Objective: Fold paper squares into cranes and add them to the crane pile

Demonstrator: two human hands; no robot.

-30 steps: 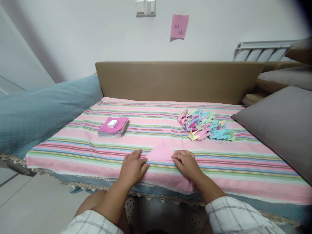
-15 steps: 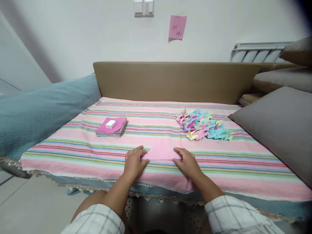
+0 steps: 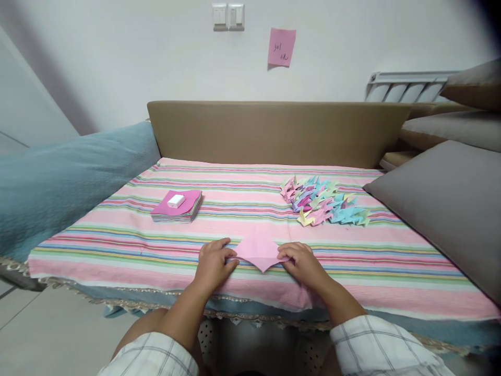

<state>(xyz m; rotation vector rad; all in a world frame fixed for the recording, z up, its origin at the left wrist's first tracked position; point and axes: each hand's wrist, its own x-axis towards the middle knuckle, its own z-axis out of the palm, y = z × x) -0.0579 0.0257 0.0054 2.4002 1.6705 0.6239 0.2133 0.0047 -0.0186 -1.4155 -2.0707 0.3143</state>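
Note:
A pink sheet of origami paper (image 3: 258,249) lies on the striped cloth in front of me, partly folded, with one corner pointing toward me. My left hand (image 3: 214,262) pinches its left corner between thumb and fingers. At the right corner, my right hand (image 3: 301,262) grips the paper the same way. Beyond my right hand lies a pile of folded paper cranes (image 3: 324,202) in pink, blue, green, yellow and purple. To the far left sits a stack of square coloured paper (image 3: 177,209), magenta on top, with a small white box (image 3: 176,201) resting on it.
Striped cloth (image 3: 235,183) covers the seat, with a brown backrest (image 3: 274,130) behind it. Grey cushions (image 3: 442,183) are heaped at the right, and a blue-covered armrest (image 3: 78,172) borders the left. A pink note (image 3: 281,47) and light switches (image 3: 228,17) are on the wall.
The paper's near edge was straight; now a pointed flap extends toward me below it. Both hands keep their hold on the side corners. The view has shifted slightly.

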